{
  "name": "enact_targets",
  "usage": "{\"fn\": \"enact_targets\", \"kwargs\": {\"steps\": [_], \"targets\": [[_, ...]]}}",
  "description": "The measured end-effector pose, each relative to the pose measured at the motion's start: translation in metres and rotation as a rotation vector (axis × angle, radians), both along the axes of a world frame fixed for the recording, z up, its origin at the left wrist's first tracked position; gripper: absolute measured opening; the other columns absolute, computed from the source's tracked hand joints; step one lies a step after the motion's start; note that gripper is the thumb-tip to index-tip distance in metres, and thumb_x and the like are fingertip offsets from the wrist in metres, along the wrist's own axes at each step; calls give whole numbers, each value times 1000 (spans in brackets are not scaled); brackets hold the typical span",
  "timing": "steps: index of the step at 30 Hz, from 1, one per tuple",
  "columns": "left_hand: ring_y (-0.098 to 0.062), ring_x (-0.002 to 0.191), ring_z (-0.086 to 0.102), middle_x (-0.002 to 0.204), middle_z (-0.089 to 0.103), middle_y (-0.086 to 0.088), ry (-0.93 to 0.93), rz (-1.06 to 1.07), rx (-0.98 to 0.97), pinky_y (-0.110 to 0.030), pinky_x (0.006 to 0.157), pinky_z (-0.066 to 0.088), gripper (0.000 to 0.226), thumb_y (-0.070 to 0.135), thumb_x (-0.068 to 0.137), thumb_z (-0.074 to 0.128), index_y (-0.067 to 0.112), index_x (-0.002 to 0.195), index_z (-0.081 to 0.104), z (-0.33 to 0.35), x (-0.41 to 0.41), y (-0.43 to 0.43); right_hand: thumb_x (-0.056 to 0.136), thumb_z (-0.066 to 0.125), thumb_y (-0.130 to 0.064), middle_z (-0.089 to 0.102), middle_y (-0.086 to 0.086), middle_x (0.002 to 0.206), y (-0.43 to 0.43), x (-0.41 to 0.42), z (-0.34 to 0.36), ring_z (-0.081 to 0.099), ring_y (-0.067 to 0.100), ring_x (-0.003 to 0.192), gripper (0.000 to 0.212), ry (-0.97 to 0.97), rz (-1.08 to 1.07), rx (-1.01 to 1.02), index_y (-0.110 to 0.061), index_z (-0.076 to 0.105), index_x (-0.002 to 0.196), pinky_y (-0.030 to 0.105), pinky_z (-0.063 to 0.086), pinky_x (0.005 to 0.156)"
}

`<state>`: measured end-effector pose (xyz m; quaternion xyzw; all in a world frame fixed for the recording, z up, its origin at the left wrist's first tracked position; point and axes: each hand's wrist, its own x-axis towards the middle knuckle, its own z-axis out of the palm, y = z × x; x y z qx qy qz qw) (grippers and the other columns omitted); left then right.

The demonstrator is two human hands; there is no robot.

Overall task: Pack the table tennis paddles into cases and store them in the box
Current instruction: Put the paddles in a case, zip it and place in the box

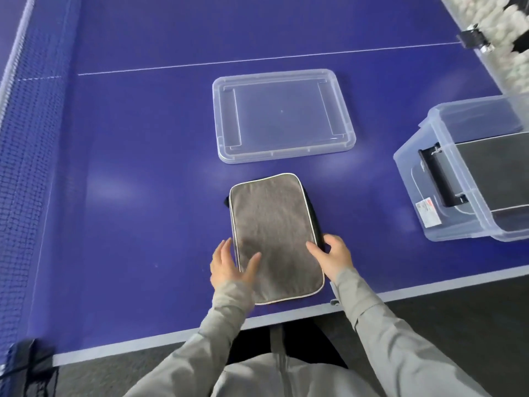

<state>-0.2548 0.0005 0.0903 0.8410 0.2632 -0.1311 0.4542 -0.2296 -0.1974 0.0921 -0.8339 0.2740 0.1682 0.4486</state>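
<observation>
A grey fabric paddle case (274, 224) with pale piping lies flat on the blue table near its front edge. My left hand (230, 263) rests at the case's left edge, its thumb lying on the fabric and fingers straight. At the case's right edge, my right hand (332, 257) touches the side with its fingers spread. A clear plastic box (446, 213) stands at the right with a dark case lying inside it. No paddle is visible.
The box's clear lid (283, 114) lies flat on the table beyond the case. The net (25, 173) runs along the left side. A clear container of white balls (498, 32) sits at the far right corner. The table's front edge (286, 313) is just below my hands.
</observation>
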Motion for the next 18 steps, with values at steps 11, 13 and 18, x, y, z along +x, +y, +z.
{"fn": "enact_targets", "kwargs": {"steps": [11, 13, 18], "targets": [[-22, 84, 60, 106, 65, -5, 298, 168, -366, -30, 73, 47, 52, 40, 77, 73, 10, 117, 58, -9, 49, 13, 95, 53, -12, 55, 9, 129, 0, -6, -17, 53, 17, 106, 43, -9, -56, 105, -14, 45, 137, 21, 37, 91], [-22, 79, 62, 102, 67, -5, 329, 132, -381, -32, 77, 49, 49, 43, 76, 74, 10, 110, 60, -9, 50, 13, 96, 49, -14, 54, 9, 131, -4, -4, -19, 53, 20, 113, 42, 14, -33, 90, -16, 45, 138, 21, 36, 92], [-26, 86, 61, 104, 63, -9, 343, 141, -446, -37, 83, 50, 50, 35, 76, 76, 10, 111, 52, -15, 47, 7, 97, 46, -13, 53, 8, 133, -13, 2, -23, 51, 21, 116, 40, 43, -6, 82, -16, 46, 138, 23, 36, 93]]}}
